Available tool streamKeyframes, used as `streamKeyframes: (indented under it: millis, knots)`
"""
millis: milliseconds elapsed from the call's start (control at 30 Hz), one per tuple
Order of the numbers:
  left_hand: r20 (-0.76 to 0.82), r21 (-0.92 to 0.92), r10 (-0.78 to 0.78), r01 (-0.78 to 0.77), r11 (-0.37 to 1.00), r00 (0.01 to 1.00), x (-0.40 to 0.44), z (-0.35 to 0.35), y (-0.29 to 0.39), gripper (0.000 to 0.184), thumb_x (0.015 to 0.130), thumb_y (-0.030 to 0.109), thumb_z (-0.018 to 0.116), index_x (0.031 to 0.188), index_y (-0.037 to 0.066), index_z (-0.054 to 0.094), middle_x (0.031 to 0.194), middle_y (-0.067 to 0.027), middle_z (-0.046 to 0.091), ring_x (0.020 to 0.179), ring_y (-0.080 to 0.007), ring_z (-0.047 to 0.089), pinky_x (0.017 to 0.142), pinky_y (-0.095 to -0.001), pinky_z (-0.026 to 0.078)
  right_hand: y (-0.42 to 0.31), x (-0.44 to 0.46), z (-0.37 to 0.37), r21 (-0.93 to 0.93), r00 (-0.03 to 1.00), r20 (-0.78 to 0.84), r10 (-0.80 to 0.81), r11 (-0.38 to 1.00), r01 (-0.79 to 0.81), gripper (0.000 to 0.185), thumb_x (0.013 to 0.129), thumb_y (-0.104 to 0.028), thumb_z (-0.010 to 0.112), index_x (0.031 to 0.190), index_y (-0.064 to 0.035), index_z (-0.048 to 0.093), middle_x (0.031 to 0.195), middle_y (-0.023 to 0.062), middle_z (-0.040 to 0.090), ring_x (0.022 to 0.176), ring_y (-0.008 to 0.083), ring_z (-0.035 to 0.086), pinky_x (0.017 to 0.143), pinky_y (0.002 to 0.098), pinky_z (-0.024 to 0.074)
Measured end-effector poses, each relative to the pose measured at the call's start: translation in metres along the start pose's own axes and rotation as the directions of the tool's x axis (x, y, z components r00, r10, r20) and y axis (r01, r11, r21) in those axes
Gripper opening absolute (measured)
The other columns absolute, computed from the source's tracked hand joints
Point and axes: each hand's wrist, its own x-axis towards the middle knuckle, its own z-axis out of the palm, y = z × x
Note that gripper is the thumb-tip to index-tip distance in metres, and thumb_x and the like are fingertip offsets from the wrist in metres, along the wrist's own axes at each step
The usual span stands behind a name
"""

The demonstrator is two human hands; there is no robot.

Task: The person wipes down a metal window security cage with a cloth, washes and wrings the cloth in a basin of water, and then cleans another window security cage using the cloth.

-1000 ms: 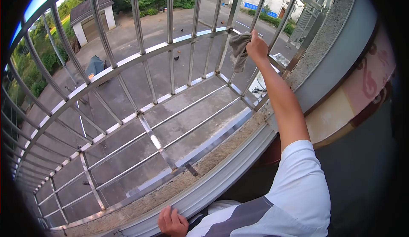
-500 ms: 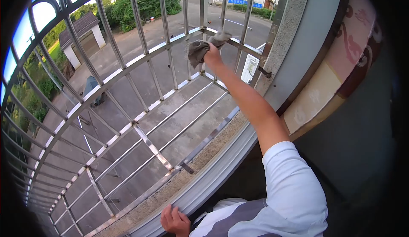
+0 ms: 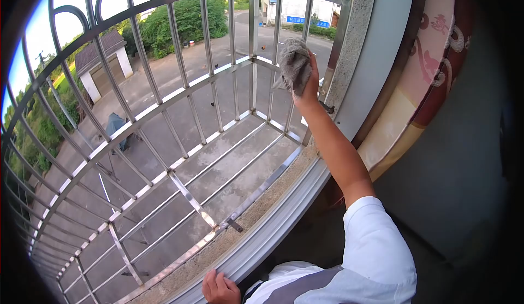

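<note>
A crumpled grey-brown cloth [image 3: 295, 63] is in my right hand [image 3: 311, 83], at the upper right of the metal window cage. The cloth overlaps the bars [image 3: 276, 25] near the cage's right corner; whether it touches them I cannot tell. My right arm reaches out over the sill. At the bottom, my left hand [image 3: 220, 288] rests on the edge of the white window track [image 3: 256, 243], its fingers curled over. Nothing shows in that hand, though its palm is hidden.
Outside the cage lie a paved yard [image 3: 164, 134], a small shed [image 3: 103, 63] and green bushes [image 3: 188, 22]. A metal bracket [image 3: 234, 225] juts from the rough sill [image 3: 256, 211]. A patterned curtain [image 3: 415, 96] hangs at the right.
My right hand with the cloth has moved from the cage's horizontal rail to the upright bars nearer the right wall. The view has shifted. My left hand stays at the track.
</note>
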Motion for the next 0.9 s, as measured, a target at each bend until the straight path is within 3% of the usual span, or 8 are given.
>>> streamKeyframes:
  millis: [100,233,367,433,567,700,767,900]
  knots:
    - [0.008,0.004,-0.007,0.007,1.000,1.000,0.001,-0.001,0.002,0.014,0.080,0.012,0.058,0.091,0.007,0.067,0.101,-0.0111,0.065,0.093,-0.0314,0.061,0.082,-0.0421,0.047,-0.007,0.060,-0.012,-0.354,0.947,-0.069,-0.313,0.896,0.270,0.030,0.091,-0.010,0.053,0.119,-0.0034,0.046,0.110,0.0090,0.056,0.097,0.0196,0.057,0.087,0.0285,0.0456]
    - [0.029,0.027,-0.019,0.018,0.999,0.999,0.003,-0.003,0.003,0.015,0.080,0.012,0.058,0.091,0.008,0.067,0.102,-0.0113,0.065,0.094,-0.0309,0.061,0.082,-0.0421,0.047,-0.001,0.150,-0.016,-0.766,0.831,-0.157,-0.533,0.597,0.238,0.048,0.079,-0.017,0.068,0.116,-0.0007,0.042,0.104,0.0186,0.055,0.095,0.0285,0.056,0.088,0.0347,0.0432]
    - [0.043,0.053,-0.044,0.041,0.998,0.998,0.001,0.000,0.004,0.016,0.080,0.011,0.058,0.092,0.008,0.068,0.101,-0.0108,0.065,0.094,-0.0306,0.061,0.082,-0.0419,0.047,-0.017,0.211,0.022,-0.867,0.701,-0.232,-0.674,0.470,0.165,0.052,0.077,-0.010,0.060,0.119,0.0070,0.032,0.108,0.0330,0.053,0.101,0.0443,0.055,0.090,0.0443,0.0438]
    - [0.012,0.049,-0.049,0.048,0.998,0.999,0.002,0.000,0.006,0.016,0.080,0.011,0.057,0.092,0.008,0.068,0.100,-0.0105,0.065,0.093,-0.0303,0.061,0.082,-0.0413,0.047,-0.026,0.205,0.042,-0.822,0.762,-0.287,-0.581,0.557,0.115,0.056,0.075,-0.012,0.061,0.118,0.0097,0.032,0.110,0.0346,0.054,0.103,0.0453,0.056,0.090,0.0454,0.0443]
    - [0.034,0.064,-0.062,0.060,0.996,0.997,0.004,-0.003,0.009,0.016,0.080,0.011,0.056,0.091,0.008,0.068,0.099,-0.0105,0.066,0.091,-0.0301,0.062,0.081,-0.0409,0.048,-0.017,0.207,0.004,-0.978,0.842,0.002,-0.540,0.176,0.115,0.042,0.070,-0.020,0.068,0.102,0.0035,0.055,0.098,0.0260,0.063,0.095,0.0415,0.060,0.083,0.0457,0.0486]
    - [0.036,0.062,-0.041,0.039,0.997,0.999,0.006,-0.003,0.008,0.017,0.080,0.011,0.055,0.091,0.007,0.068,0.099,-0.0110,0.066,0.091,-0.0305,0.062,0.081,-0.0411,0.048,0.033,0.175,-0.066,-0.929,0.886,0.156,-0.437,0.240,0.281,0.028,0.073,-0.024,0.066,0.094,-0.0057,0.062,0.097,0.0171,0.066,0.094,0.0376,0.061,0.079,0.0467,0.0491]
    - [0.043,0.057,-0.034,0.031,0.998,0.999,0.006,-0.003,0.007,0.016,0.081,0.011,0.055,0.091,0.007,0.068,0.099,-0.0111,0.066,0.092,-0.0305,0.062,0.082,-0.0412,0.048,0.060,0.150,-0.098,-0.944,0.781,0.315,-0.540,-0.094,0.316,0.026,0.074,-0.024,0.066,0.091,-0.0048,0.063,0.095,0.0171,0.065,0.093,0.0379,0.061,0.078,0.0470,0.0487]
    - [0.043,0.048,-0.026,0.024,0.999,0.999,0.005,-0.003,0.005,0.016,0.080,0.011,0.056,0.091,0.006,0.068,0.100,-0.0116,0.066,0.093,-0.0308,0.061,0.083,-0.0415,0.047,0.067,0.111,-0.119,-0.982,0.930,0.189,-0.315,-0.079,0.172,0.023,0.076,-0.021,0.065,0.094,-0.0063,0.062,0.096,0.0176,0.064,0.095,0.0374,0.059,0.080,0.0456,0.0476]
